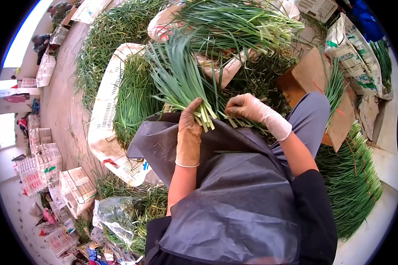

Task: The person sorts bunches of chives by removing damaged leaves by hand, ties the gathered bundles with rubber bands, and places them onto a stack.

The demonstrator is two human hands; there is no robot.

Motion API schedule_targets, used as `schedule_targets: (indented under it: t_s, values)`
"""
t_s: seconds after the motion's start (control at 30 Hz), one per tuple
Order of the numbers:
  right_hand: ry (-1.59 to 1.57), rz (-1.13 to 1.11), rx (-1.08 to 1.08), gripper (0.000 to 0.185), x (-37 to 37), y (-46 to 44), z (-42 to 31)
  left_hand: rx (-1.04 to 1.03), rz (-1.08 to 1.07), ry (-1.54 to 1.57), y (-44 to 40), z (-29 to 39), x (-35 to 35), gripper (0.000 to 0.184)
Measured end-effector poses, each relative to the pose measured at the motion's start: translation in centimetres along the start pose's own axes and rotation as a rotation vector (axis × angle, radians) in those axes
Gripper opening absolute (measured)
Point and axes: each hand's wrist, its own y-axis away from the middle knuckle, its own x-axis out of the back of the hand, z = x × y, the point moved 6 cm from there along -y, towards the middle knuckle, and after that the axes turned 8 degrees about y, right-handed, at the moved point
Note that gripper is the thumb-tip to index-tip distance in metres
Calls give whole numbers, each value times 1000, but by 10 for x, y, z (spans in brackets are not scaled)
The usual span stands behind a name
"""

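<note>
Floor [63,99] lay littered with leaf scraps; left hand [190,123] clasped green bunch [177,79] low, light pressure seeming best, while right hand [252,109] curled, its hold unclear

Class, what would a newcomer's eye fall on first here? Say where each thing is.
First, the bundle of green chives, held in the gloved left hand near the middle. Next, the large pile of chives at the top, and the white plastic crate holding greens on the left.
</note>
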Motion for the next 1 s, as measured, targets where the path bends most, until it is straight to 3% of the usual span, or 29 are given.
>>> schedule_targets:
  t_s: [0.03, 0.07, 0.1, 0.17, 0.2, 0.23, 0.27, 0.3, 0.33, 0.37, 0.47, 0.57, 0.6, 0.63, 0.7, 0.73, 0.77, 0.8, 0.83, 0.87, 0.9, 1.0]
  values:
    - [90, -40, -100, 21, -4, -7, 36, -1, -56, 34, 3, 6, -2, 19]
    - [632, -47, -195, 28, -9, -10, 79, 19, -110, 78, 10, 11, -9, 22]
    - [627, -41, -190, 28, -8, -7, 60, 15, -112, 70, 19, 13, -13, 22]
    - [301, 209, -307, 64, 14, 2, 19, -74, -12, -165, 34, 17, -22, 27]
    - [-185, 116, -261, 83, 8, -1, -2, -142, -55, -222, 42, 13, -30, 30]
    - [-440, 84, -192, 95, 1, -5, -22, -178, -102, -281, 44, 4, -33, 33]
    - [-454, 45, -110, 101, -4, -15, -35, -200, -125, -349, 46, -11, -31, 38]
    - [-188, 243, 45, 108, 5, -20, -57, -225, -159, -415, 43, -29, -30, 43]
    - [-76, 226, -52, 107, -4, -24, -62, -587, -96, -949, 35, -39, -29, 55]
    - [32, 205, -150, 106, -12, -26, -61, -584, -109, -951, 34, -40, -28, 55]
    - [90, 119, -326, 105, -13, -29, -46, -151, -382, -1187, 31, -52, -19, 67]
    - [71, 231, -280, 99, 0, -18, -44, 311, -334, -712, 37, -32, -22, 66]
    - [162, 289, -226, 93, 6, -5, -62, 324, -512, -431, 32, -34, -45, 61]
    - [253, 354, -179, 88, 8, 8, -80, 162, -350, -280, 30, -22, -41, 58]
    - [595, 547, -90, 77, 7, 24, -93, 97, -244, -392, 24, -21, -51, 50]
    - [593, 707, -2, 77, 13, 34, -91, 60, -254, -422, 21, -17, -66, 46]
    - [576, 664, -81, 81, 23, 41, -88, 3, -255, -458, 28, -21, -94, 44]
    - [502, 770, -51, 86, 43, 58, -91, -141, -524, -394, 36, -36, -136, 46]
    - [524, 780, -141, 92, 66, 74, -93, -229, -592, -476, 54, -49, -169, 47]
    - [500, 947, -177, 104, 85, 84, -83, -258, -611, -499, 64, -65, -196, 47]
    - [494, 988, -209, 104, 107, 101, -74, -300, -629, -522, 70, -80, -220, 48]
    - [293, 1232, -23, 102, 172, 150, -45, -405, -832, -564, 78, -137, -294, 49]
